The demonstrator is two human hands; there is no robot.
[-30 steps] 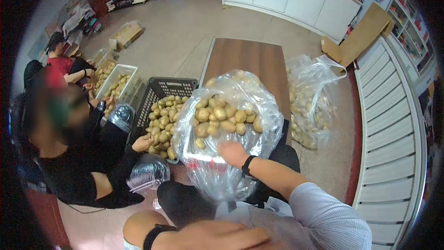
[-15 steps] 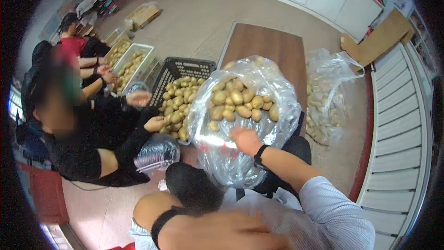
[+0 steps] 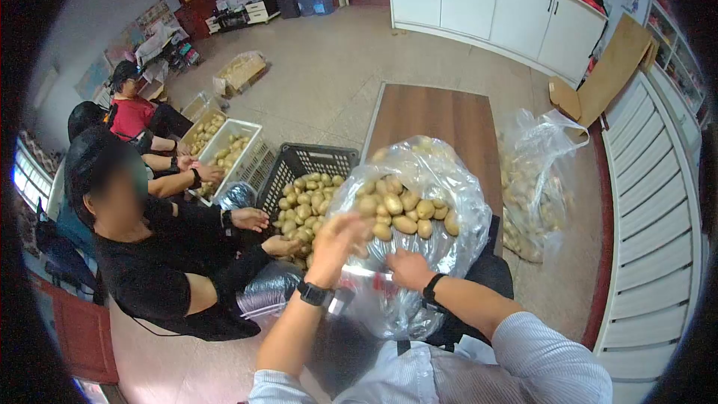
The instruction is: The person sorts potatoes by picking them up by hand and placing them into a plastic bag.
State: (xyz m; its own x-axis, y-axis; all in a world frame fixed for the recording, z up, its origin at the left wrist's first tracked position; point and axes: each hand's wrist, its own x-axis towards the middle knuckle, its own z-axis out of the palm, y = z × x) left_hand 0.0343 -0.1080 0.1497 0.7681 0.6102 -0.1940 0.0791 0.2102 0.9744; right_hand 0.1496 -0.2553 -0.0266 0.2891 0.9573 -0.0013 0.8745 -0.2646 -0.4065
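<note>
A large clear plastic bag [image 3: 467, 213] lies open in front of me, holding several yellow-brown oval pieces of produce [image 3: 404, 223], which look like potatoes or kiwifruit. My left hand [image 3: 341, 243], blurred by motion, is raised over the bag's left side. Its fingers look apart, and I see nothing in them. Low over the bag's near part, my right hand [image 3: 410, 268] has its fingers curled closed; what they hold, if anything, is hidden. To the left, a black crate [image 3: 318, 155] contains more of the same produce.
A co-worker in black [image 3: 149, 254] sits at left, hands over the black crate. Beyond are a white crate [image 3: 250, 135] and a person in red [image 3: 133, 118]. The bag rests against a brown board [image 3: 434, 116]. Another filled plastic bag [image 3: 531, 194] stands at right.
My left hand has moved from low over my lap up and forward to the bag. My right hand stays over the bag, its fingers still curled. The view has tilted upward.
</note>
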